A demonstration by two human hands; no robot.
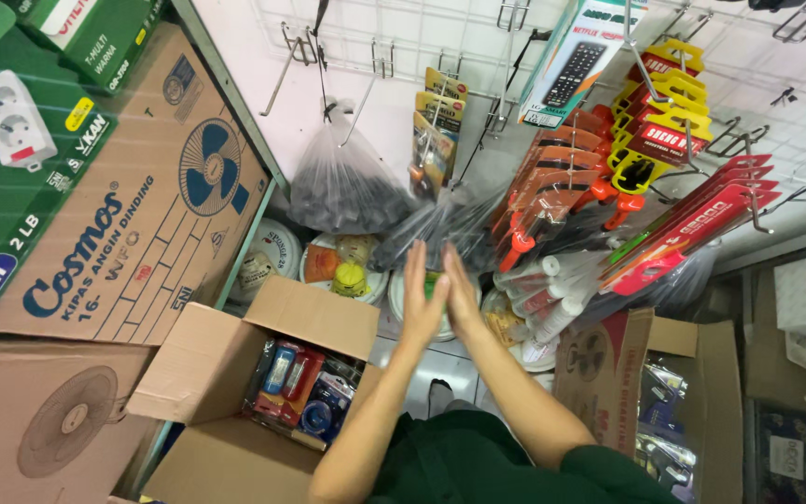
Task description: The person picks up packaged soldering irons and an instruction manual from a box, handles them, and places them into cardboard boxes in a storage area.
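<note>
We are pressing our left hand [419,303] and right hand [462,294] together, empty, above the open, part-filled cardboard box [235,369] of packaged goods [302,387].

head cam, looks steeply down, close over hands, facing wall rack [440,37]

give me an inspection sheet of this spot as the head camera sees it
surface: grey floor, mostly covered
job's things: clear plastic bag of dark items hanging on a white wire wall grid
clutter: open brown cardboard box of small packaged goods; round flat packs; second open cardboard box
grippers: left hand and right hand raised, palms facing, fingers straight, holding nothing
cables: nothing seen
surroundings: large brown cardboard fan box; red and yellow carded goods on hooks
</note>
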